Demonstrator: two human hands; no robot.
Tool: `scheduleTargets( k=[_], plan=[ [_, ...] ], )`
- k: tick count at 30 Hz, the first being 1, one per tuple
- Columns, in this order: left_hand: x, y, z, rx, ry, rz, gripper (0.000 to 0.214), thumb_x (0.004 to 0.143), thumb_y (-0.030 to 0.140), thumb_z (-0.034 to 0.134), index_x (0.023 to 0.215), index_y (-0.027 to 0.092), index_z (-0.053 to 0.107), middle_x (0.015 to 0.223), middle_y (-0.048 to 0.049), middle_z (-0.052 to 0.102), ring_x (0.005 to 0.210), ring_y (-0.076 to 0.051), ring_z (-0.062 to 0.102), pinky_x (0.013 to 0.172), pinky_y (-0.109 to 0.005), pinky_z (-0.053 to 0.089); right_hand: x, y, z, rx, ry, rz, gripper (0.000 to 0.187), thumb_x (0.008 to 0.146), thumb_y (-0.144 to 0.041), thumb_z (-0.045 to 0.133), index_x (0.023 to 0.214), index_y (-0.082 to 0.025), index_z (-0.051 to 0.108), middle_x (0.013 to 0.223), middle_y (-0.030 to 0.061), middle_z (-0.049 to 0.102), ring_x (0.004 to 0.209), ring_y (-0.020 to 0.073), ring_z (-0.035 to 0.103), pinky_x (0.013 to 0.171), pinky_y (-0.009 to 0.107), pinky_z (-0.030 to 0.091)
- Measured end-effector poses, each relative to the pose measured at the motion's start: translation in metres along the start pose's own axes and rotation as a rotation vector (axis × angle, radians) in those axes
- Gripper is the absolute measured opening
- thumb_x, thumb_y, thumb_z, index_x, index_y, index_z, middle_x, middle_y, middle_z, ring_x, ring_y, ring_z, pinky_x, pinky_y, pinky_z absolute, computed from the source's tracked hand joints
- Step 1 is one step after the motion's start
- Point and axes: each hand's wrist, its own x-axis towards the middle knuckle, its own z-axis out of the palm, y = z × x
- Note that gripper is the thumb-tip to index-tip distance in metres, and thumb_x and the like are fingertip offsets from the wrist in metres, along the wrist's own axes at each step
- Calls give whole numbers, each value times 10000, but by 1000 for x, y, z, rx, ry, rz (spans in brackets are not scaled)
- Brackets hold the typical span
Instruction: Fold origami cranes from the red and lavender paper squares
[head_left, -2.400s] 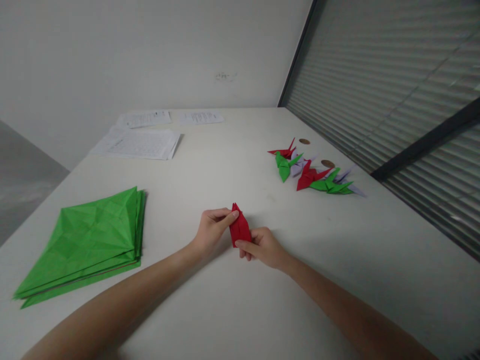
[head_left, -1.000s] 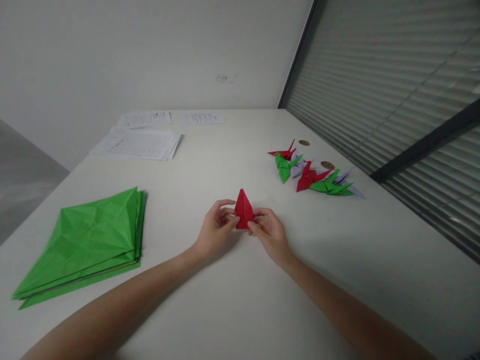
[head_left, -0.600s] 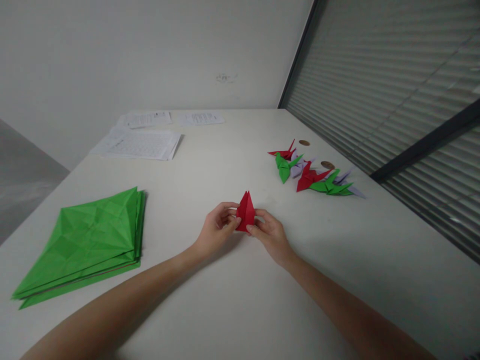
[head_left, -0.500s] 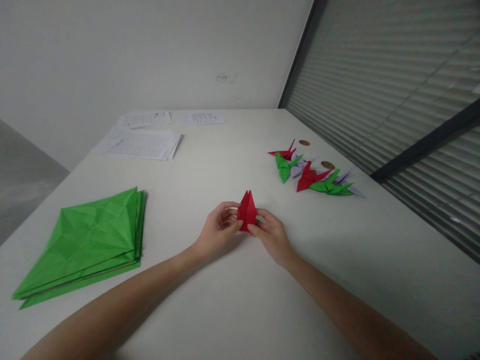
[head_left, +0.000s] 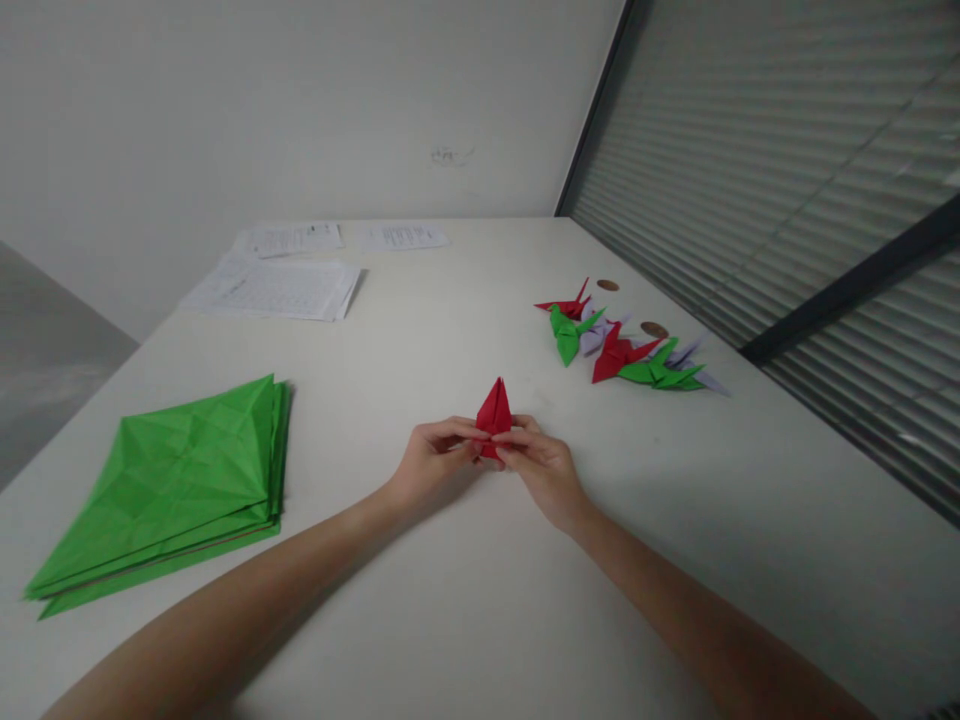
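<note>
A small red folded paper (head_left: pixel 494 408) with a pointed top stands upright between my two hands at the middle of the white table (head_left: pixel 480 620). My left hand (head_left: pixel 433 466) pinches its lower left side with thumb and fingers. My right hand (head_left: pixel 541 472) pinches the lower right side, and its fingertips meet the left hand's over the paper's base. The lower part of the paper is hidden by my fingers.
A stack of creased green paper squares (head_left: pixel 169 487) lies at the left. Several folded paper cranes (head_left: pixel 622 345) in red, green and pale purple lie at the right, near the blinds. White printed sheets (head_left: pixel 274 286) lie at the far side.
The red paper went from lying tilted in my hands to standing upright with its point up. My fingertips have closed in over its lower part.
</note>
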Motion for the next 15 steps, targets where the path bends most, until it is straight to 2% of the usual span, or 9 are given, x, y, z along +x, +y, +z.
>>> scheduleTargets(
  k=[3, 6, 11, 15],
  plan=[
    [1, -1, -1, -26, 57, -5, 158, 646, 274, 849, 747, 173, 780, 894, -76, 747, 741, -156, 670, 711, -292, 546, 0, 1, -1, -7, -30, -2, 100, 770, -336, 753, 862, -313, 784, 1079, 50, 572, 839, 157, 591, 675, 312, 529],
    [0, 0, 1, -47, 101, -52, 182, 604, 286, 866, 718, 176, 778, 884, -76, 754, 790, -176, 681, 781, -309, 543, 0, 4, -2, -4, -46, 0, 81, 792, -332, 732, 855, -330, 783, 1089, 41, 574, 935, 180, 591, 780, 338, 525],
    [-3, 5, 5, -84, 122, -198, 250, 652, 368, 822, 740, 142, 766, 822, -81, 742, 751, -170, 665, 765, -312, 544, -1, 4, -5, -71, -49, -4, 93, 798, -345, 712, 850, -314, 783, 1109, 42, 578, 1052, 210, 574, 904, 365, 490],
    [-3, 5, 5, 13, 128, -165, 233, 640, 320, 836, 759, 139, 751, 766, -60, 727, 691, -143, 642, 705, -279, 531, -2, 2, -5, -122, -67, -45, 165, 856, -362, 632, 868, -282, 776, 1055, 51, 590, 1027, 206, 580, 914, 370, 471]
  ],
)
